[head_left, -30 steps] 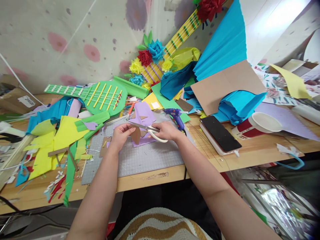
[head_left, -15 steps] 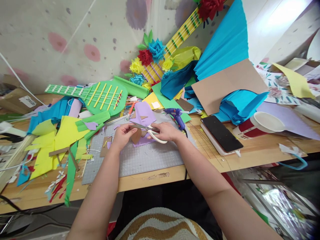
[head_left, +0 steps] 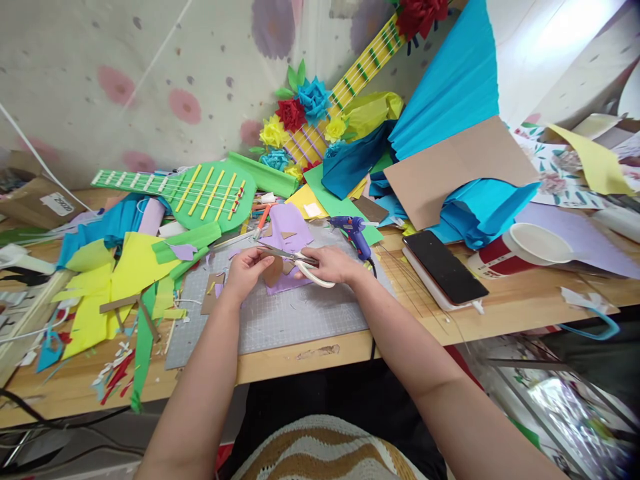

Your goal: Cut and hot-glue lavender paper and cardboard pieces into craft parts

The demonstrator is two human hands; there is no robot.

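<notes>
My right hand [head_left: 330,264] is closed round the white handles of a pair of scissors [head_left: 314,273], whose blades point left toward my other hand. Between thumb and fingers, my left hand [head_left: 249,272] pinches a small piece of brown cardboard [head_left: 273,272] right at the blade tips. Under the scissors lies a sheet of purple paper [head_left: 287,223] with a few cardboard scraps on it. Both hands are just above a grey cutting mat [head_left: 305,320]. A blue glue gun [head_left: 354,235] rests beyond my right hand.
A green paper guitar [head_left: 213,193] lies at the back left, and a yellow one with paper flowers [head_left: 345,93] leans on the wall. Yellow paper scraps [head_left: 90,313] cover the left side. To the right are a phone [head_left: 445,267] and a paper cup [head_left: 520,250].
Almost nothing differs. Both hands keep their hold on the scissors and the cardboard, while the whole view has shifted very slightly.
</notes>
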